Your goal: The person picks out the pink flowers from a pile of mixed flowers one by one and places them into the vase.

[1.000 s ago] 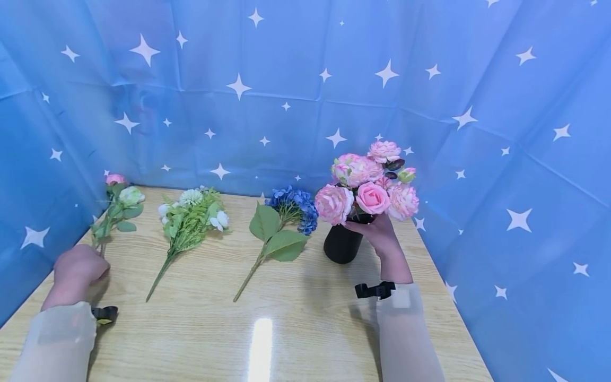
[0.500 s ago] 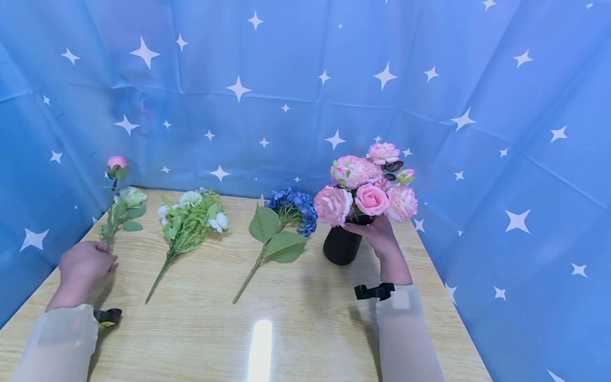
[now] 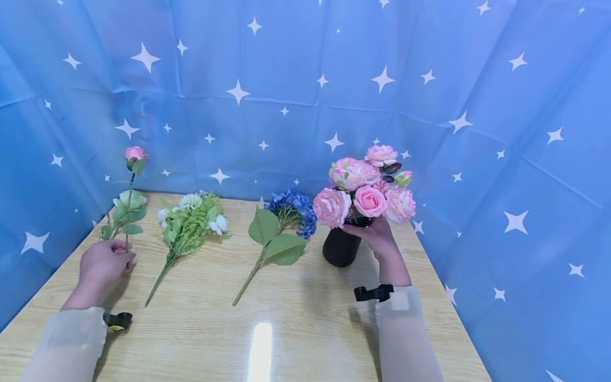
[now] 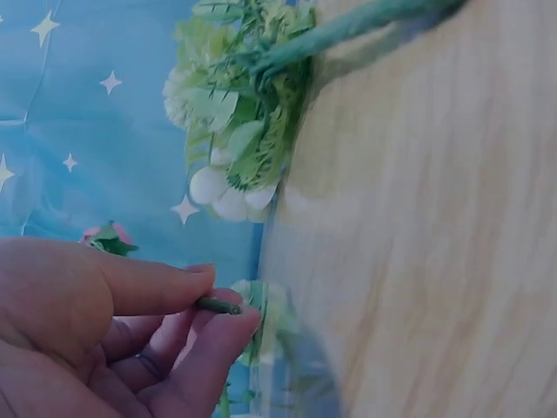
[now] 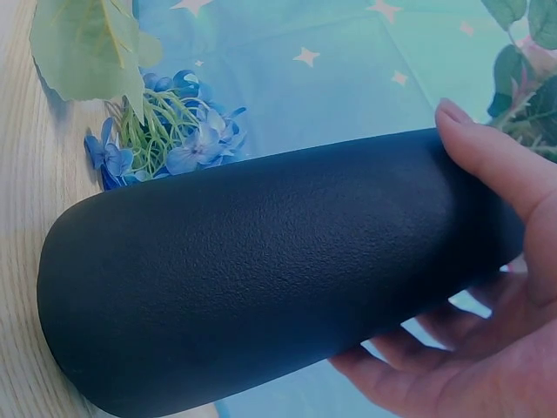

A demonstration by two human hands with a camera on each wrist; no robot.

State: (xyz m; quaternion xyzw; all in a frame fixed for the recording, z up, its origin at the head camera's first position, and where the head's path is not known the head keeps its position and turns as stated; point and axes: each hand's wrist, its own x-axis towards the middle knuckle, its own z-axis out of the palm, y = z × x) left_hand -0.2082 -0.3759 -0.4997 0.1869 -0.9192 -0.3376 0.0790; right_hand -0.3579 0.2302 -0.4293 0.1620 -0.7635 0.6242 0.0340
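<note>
My left hand [image 3: 103,264] pinches the green stem of a pink rose [image 3: 136,154], which stands upright at the table's left. In the left wrist view the cut end of the stem [image 4: 219,306] pokes out between thumb and fingertips. A pale green-white flower [image 3: 131,200] with leaves lies just behind that hand, its lower stem hidden by it. On the right, my right hand [image 3: 383,243] grips a black vase [image 3: 341,248] near its top, thumb along one side and fingers round the other. Pink peonies and a rose [image 3: 370,201] fill the vase.
Between the hands, a bunch of white flowers with greenery [image 3: 191,220] and a blue hydrangea [image 3: 295,209] with large leaves lie on the wooden table [image 3: 200,345]. A blue star-patterned curtain [image 3: 286,63] encloses the back and sides.
My left hand has moved right and slightly up, raising the pink rose from beside the pale flower to upright. The right hand stays on the vase.
</note>
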